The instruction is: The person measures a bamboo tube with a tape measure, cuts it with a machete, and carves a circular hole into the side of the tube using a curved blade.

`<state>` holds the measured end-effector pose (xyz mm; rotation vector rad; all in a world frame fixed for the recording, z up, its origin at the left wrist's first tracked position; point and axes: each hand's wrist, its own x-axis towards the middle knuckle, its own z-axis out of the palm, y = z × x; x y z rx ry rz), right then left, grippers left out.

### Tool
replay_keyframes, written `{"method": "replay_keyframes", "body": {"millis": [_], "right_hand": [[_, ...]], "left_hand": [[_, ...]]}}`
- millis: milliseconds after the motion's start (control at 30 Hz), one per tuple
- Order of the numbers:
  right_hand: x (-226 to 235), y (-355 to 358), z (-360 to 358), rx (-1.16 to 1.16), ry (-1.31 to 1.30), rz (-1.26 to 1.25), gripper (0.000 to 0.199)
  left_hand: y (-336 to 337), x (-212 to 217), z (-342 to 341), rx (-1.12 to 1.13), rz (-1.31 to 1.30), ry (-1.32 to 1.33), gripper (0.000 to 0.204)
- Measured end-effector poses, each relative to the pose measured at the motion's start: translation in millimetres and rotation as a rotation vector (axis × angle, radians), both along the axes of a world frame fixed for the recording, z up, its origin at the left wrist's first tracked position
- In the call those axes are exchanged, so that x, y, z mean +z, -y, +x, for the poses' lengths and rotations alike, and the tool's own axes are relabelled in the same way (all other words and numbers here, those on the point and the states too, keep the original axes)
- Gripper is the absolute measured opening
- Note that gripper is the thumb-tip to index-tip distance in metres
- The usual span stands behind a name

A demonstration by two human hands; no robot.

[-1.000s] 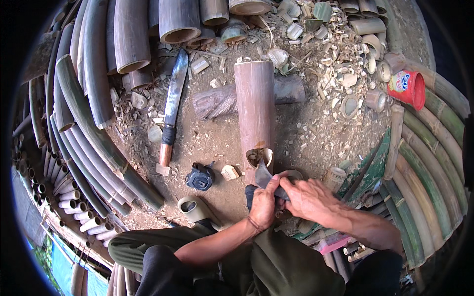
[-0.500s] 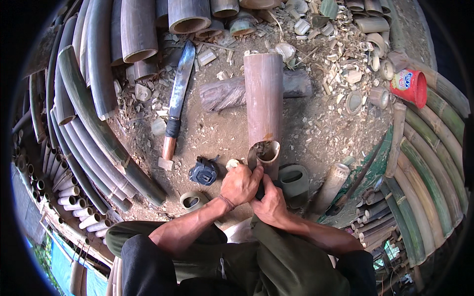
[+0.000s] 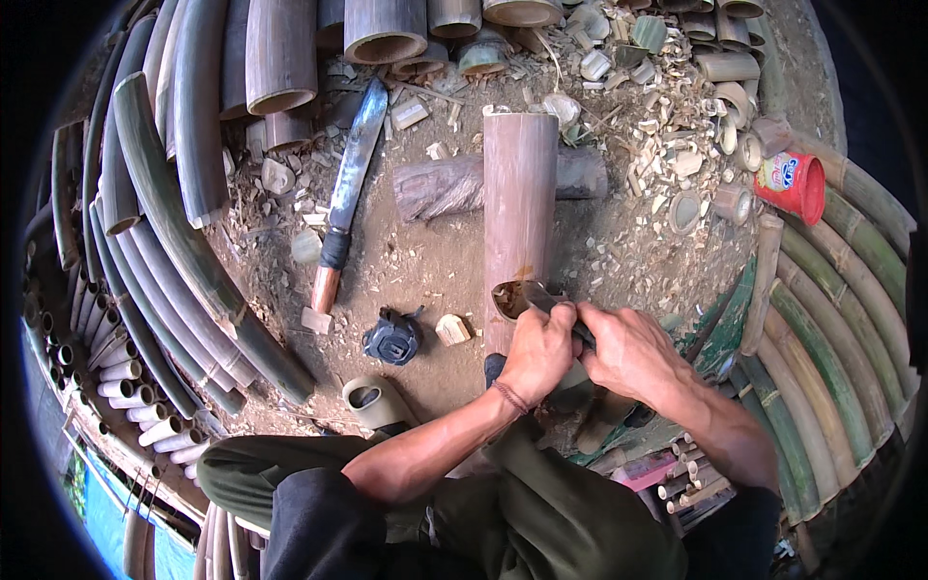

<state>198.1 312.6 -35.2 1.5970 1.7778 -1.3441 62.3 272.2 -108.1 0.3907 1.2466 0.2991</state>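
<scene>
A thick brown bamboo tube [image 3: 520, 203] lies pointing away from me, its far part resting across a short log. At its near end is an open cut [image 3: 507, 302]. A dark knife [image 3: 585, 336] angles across that cut, its blade by the right side of the opening. My left hand [image 3: 541, 350] is closed around the knife close to the tube's rim. My right hand [image 3: 626, 350] grips it from the right, fingers curled. My fingers hide most of the tool and part of the tube's near end.
The log [image 3: 440, 188] lies under the tube. To the left are a large machete [image 3: 354, 174], a dark tape measure [image 3: 393, 336] and a wood chip [image 3: 451, 330]. Bamboo poles [image 3: 174, 222] line both sides. A red tub [image 3: 802, 188] stands right, near scattered chips [image 3: 667, 145].
Both hands have swung to the right with the knife, which now slants across the cut instead of standing along its left side. The wood chip beside my left hand now lies uncovered.
</scene>
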Motion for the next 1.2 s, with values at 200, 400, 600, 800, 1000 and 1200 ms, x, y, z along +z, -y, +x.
{"method": "replay_keyframes", "body": {"millis": [200, 400, 600, 800, 1000, 1200], "right_hand": [[10.6, -41.2, -23.7, 0.267, -0.058, 0.038, 0.015], [11.1, -60.2, -54.1, 0.580, -0.057, 0.137, 0.011], [14.3, -108.6, -95.1, 0.847, 0.064, -0.161, 0.016], [13.9, 11.4, -17.3, 0.327, -0.060, 0.096, 0.025], [6.4, 96.6, -41.9, -0.981, -0.489, 0.050, 0.030], [-42.5, 66.7, -79.8, -1.288, -0.631, -0.607, 0.039]], "left_hand": [[-11.5, 15.3, -14.2, 0.476, -0.233, 0.273, 0.033], [4.1, 9.9, -26.1, 0.832, -0.403, 0.569, 0.028], [11.6, 12.0, -38.2, 0.915, -0.421, 0.912, 0.043], [45.2, 46.6, -67.0, -0.125, -0.125, 0.471, 0.074], [73.9, 67.8, -88.2, -0.705, 0.512, -0.113, 0.076], [44.9, 59.7, -123.9, -0.661, 0.433, -0.490, 0.042]]}}
